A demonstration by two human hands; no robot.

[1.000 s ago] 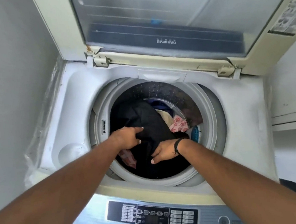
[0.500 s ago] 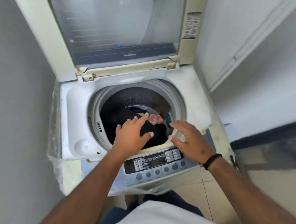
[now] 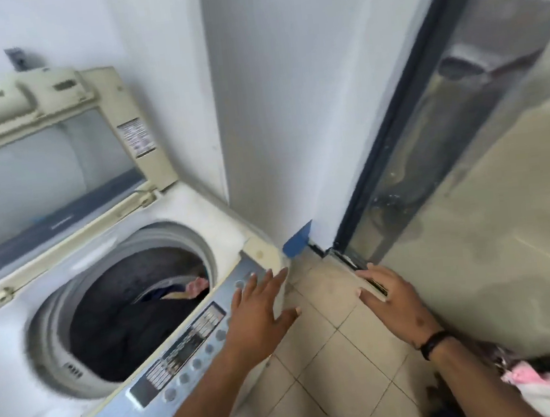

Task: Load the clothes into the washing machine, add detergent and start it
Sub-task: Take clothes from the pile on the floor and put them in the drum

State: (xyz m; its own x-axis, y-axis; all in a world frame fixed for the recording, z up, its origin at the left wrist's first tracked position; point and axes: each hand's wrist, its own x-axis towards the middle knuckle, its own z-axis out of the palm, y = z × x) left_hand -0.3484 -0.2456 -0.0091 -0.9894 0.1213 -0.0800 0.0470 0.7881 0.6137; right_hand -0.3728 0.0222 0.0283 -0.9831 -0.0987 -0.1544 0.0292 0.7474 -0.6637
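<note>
Two hands out front, both empty, fingers spread. Left hand point(image 3: 261, 315) hovers over the right end of the control panel point(image 3: 186, 346); right hand point(image 3: 395, 301) hangs above the beige tiled floor point(image 3: 333, 355), dark band on its wrist. Washing machine point(image 3: 17, 354) sits at left against a white wall point(image 3: 273, 106), lid point(image 3: 47, 157) raised. Clothes point(image 3: 116, 323), mostly dark, lie inside the drum. Glass sliding door point(image 3: 445, 129), dark-framed, at right. More laundry point(image 3: 539, 381) at lower right, blurred.
</note>
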